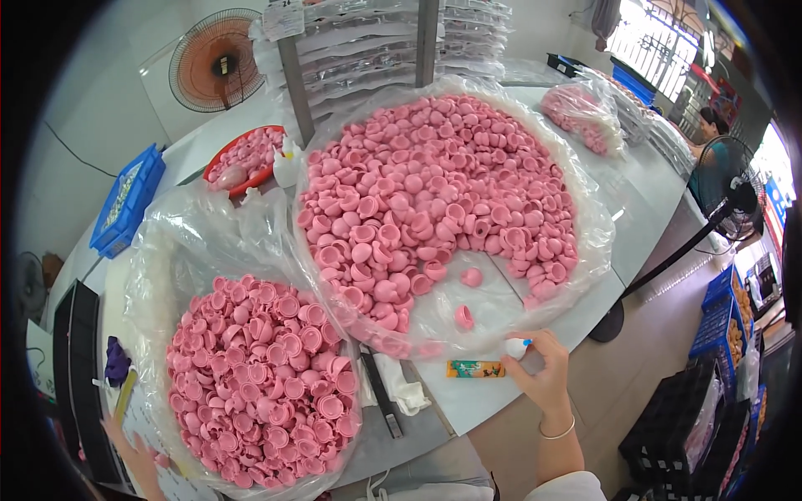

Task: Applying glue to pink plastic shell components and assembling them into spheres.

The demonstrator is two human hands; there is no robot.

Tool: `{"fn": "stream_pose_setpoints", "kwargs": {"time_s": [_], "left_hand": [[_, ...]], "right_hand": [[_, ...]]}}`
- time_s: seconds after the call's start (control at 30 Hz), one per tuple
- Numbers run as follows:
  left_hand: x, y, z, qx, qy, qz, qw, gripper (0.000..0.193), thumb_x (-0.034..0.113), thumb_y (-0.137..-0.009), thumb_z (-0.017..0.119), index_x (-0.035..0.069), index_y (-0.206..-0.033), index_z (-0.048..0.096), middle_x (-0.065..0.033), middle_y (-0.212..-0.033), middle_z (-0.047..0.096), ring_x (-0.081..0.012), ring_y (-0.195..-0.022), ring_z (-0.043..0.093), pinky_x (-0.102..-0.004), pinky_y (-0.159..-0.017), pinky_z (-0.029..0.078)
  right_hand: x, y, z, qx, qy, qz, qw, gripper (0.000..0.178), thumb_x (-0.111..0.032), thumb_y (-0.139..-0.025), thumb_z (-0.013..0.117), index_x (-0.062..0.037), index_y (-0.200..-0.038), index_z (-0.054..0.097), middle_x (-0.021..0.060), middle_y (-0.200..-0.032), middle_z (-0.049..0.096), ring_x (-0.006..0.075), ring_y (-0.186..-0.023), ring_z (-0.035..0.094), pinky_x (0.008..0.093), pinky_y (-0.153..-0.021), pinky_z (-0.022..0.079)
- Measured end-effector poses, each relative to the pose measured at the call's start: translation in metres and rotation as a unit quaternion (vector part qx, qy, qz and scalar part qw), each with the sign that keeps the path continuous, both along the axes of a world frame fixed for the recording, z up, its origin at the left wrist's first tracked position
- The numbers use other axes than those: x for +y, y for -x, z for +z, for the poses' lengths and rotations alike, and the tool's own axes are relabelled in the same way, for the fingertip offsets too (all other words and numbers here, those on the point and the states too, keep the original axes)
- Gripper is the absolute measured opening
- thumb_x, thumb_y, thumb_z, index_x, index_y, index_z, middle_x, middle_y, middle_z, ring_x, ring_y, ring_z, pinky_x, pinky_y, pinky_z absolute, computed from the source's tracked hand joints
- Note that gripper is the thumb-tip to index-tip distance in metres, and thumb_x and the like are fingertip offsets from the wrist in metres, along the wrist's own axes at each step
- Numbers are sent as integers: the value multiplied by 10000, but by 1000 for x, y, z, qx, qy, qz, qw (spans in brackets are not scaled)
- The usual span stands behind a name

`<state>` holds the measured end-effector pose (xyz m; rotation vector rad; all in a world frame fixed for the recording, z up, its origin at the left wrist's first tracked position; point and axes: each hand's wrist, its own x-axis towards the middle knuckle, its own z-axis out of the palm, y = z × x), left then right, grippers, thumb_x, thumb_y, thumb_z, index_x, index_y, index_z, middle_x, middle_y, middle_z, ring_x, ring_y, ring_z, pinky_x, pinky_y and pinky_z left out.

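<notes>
My right hand (543, 374) pinches a small white bottle (515, 349) with a blue tip, held over the table's near edge. Just left of its fingers lies an orange printed packet or box (474, 368). Down at the lower left my left hand (134, 455) is stretched out with fingers apart, slightly blurred, beside a clear plastic bag (159, 267) holding a heap of hollow pink half-shells (259, 376). A small pink piece lies close to that hand. A bigger heap of pink half-shells (434, 175) fills another clear bag, with two loose shells (464, 316) near its front.
A red bowl (219, 159) of pink parts and a white bottle (286, 163) stand behind. Left are a blue crate (125, 200) and a black tray (77, 367). A dark bar (380, 392) lies by a white cloth (405, 388). Right are a standing fan (728, 188), crates and a person.
</notes>
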<state>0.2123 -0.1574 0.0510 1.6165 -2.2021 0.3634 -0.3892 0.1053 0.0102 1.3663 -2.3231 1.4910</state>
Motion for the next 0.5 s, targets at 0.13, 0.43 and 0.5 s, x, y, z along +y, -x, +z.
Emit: {"fn": "stream_pose_setpoints", "kwargs": {"time_s": [0.13, 0.43, 0.5], "left_hand": [[-8, 151, 81, 311, 36, -164, 935, 442, 186, -901, 363, -37, -1281, 330, -141, -1325, 357, -238, -1251, 296, -354, -1045, 162], [-115, 488, 24, 208, -196, -418, 862, 515, 340, -903, 368, 16, -1300, 316, -177, -1368, 280, -280, -1291, 218, -362, -1053, 145], [-177, 535, -18, -112, -72, -413, 901, 570, 486, -861, 351, 109, -1287, 376, -167, -1354, 305, -291, -1275, 247, -427, -1050, 139]], "right_hand": [[-3, -6, -8, 7, 11, 22, 1000, 208, -31, -600, 670, 3, -793, 600, 43, -698, 576, 127, -640, 479, 237, -583, 392], [0, -2, -23, -164, 179, -77, 967, 146, -63, -701, 612, 8, -814, 551, -8, -677, 516, 56, -638, 462, 197, -576, 374], [2, -2, -23, -54, 119, -87, 988, 156, -99, -700, 626, 0, -778, 535, -6, -645, 505, 52, -568, 442, 188, -505, 350]]}}
